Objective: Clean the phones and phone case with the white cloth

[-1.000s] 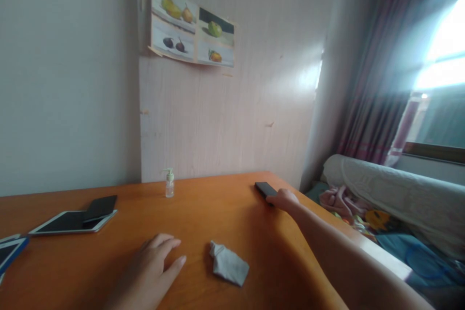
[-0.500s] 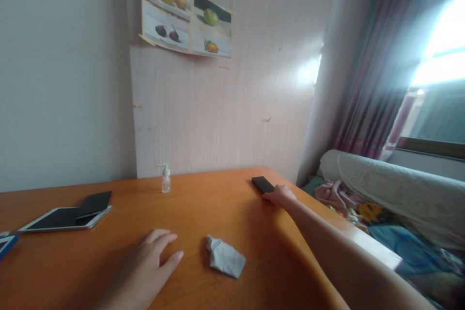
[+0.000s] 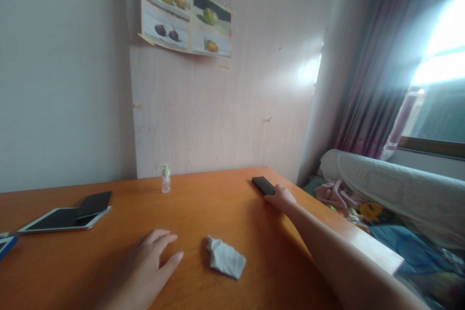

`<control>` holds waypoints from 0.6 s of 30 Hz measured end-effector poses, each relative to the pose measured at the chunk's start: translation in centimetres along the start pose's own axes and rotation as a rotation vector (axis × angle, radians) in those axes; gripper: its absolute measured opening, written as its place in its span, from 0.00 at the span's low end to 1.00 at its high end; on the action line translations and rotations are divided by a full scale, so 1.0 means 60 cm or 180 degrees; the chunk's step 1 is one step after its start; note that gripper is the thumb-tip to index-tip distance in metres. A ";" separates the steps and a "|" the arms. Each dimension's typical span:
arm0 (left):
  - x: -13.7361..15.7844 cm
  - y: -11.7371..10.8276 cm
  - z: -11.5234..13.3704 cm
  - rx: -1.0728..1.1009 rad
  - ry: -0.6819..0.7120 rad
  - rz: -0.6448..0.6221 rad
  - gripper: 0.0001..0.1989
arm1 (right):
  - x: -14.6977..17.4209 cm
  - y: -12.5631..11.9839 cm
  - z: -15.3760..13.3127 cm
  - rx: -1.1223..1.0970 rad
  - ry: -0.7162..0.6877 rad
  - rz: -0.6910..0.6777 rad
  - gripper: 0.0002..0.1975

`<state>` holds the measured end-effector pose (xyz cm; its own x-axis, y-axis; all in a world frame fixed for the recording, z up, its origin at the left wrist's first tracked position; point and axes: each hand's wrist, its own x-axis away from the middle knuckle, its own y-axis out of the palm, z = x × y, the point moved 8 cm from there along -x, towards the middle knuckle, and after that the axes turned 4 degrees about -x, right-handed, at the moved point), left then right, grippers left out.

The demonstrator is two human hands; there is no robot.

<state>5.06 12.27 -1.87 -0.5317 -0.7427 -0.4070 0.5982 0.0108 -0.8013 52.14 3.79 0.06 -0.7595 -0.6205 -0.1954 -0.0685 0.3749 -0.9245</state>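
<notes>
My right hand (image 3: 281, 198) reaches to the far right of the orange table (image 3: 196, 213). Its fingers are closed around the near end of a flat black rectangular object (image 3: 263, 185), perhaps a phone or power bank, lying on the tabletop. My left hand (image 3: 150, 256) rests at the front left with fingers apart and nothing in it. Just right of it lies a folded grey cloth (image 3: 227, 258), touched by neither hand.
A clear pump bottle (image 3: 166, 180) stands near the back edge. At left, a black flat case (image 3: 93, 203) lies partly over a white-framed tablet (image 3: 54, 219), with a blue-edged device (image 3: 7, 246) beside them. Beyond the table's right edge is a bed with bedding (image 3: 392, 198).
Very little differs. My right forearm has shifted slightly, while the hand stays at the black object; the left hand and the cloth are where they were.
</notes>
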 end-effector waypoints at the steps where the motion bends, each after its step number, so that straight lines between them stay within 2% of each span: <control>1: 0.001 0.001 -0.002 0.0001 -0.0004 0.0006 0.18 | -0.001 0.000 0.000 0.0000 -0.0002 0.0012 0.28; 18: 0.004 0.003 -0.006 -0.0056 -0.0035 -0.0011 0.18 | -0.060 0.013 0.001 -0.0148 0.0027 0.0039 0.27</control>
<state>4.86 12.35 -2.27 -0.5271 -0.7501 -0.3993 0.5856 0.0198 -0.8103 54.84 6.27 0.02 -0.7659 -0.6099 -0.2035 -0.0890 0.4141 -0.9059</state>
